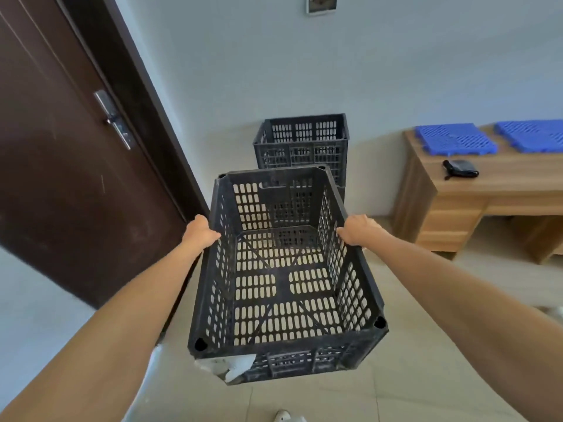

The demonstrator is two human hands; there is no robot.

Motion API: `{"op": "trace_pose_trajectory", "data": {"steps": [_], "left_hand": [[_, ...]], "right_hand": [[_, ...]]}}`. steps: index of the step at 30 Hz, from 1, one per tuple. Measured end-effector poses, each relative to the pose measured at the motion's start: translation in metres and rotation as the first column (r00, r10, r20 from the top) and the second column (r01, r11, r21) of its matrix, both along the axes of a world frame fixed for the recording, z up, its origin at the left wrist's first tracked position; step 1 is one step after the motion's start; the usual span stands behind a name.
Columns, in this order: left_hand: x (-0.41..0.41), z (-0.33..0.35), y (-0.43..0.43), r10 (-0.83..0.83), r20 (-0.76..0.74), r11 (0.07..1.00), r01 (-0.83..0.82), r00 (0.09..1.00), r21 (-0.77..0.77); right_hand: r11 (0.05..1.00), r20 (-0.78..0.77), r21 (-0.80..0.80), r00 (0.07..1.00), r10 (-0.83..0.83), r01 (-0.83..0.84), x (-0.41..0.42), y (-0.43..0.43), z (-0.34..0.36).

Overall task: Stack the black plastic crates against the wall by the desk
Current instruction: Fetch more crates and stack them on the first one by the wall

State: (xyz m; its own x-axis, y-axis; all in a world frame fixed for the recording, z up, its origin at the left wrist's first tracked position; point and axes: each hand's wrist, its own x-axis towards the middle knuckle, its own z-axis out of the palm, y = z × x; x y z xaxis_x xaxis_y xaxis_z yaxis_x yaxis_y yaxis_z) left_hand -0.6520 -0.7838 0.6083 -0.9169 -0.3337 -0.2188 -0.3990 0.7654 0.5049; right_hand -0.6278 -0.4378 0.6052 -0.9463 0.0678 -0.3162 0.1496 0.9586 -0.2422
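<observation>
Head camera, the only view I'm getting. I'm watching both hands carrying a black crate (281,281) out in front at arm's length, clear of the floor (411,376). The left hand (201,231) is gripping the left rim and the right hand (359,231) the right rim, roughly opposite each other. That looks like it's keeping the load level and its open top facing up. The left fingers (214,235) are hooking over the edge, and the right fingers (342,234) are curling over theirs and down the inside wall. Both sets are clamped on plastic.

Straight ahead, the crate stack (301,147) is sitting against the wall (304,71), between the dark door (61,178) and the wooden table (457,190). Its lower part is hiding behind the carried crate, so I'm not counting tiers. The crate in hand is lining up with that stack but well short of it. I'm reading this as the approach, with the lift and set-down yet to come.

Gripping mid-rim is probably leaving the corners free for nesting onto the top crate. Something white (231,365) is showing at the near corner, and I can't tell what it is. On the table, blue slatted panels (455,138) and a small black pouch (460,169) are lying clear of the drop spot.
</observation>
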Motion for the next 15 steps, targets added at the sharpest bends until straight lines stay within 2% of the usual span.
{"op": "trace_pose_trajectory", "data": {"steps": [7, 11, 13, 15], "left_hand": [[-0.199, 0.061, -0.051, -0.168, -0.046, 0.974, 0.159, 0.985, -0.161], [-0.31, 0.107, -0.056, -0.262, -0.094, 0.929, 0.225, 0.96, -0.293], [-0.364, 0.128, -0.057, -0.317, -0.093, 0.888, 0.261, 0.944, -0.377], [-0.415, 0.146, -0.056, -0.368, -0.073, 0.845, 0.301, 0.927, -0.442]], "right_hand": [[0.988, -0.021, -0.109, 0.994, -0.111, 0.108, -0.144, -0.057, 0.03], [0.941, 0.069, -0.289, 0.984, -0.165, 0.178, -0.216, -0.075, 0.05], [0.842, 0.159, -0.461, 0.96, -0.232, 0.28, -0.25, -0.081, 0.061], [0.643, 0.33, -0.64, 0.906, -0.264, 0.42, -0.276, -0.086, 0.073]]}}
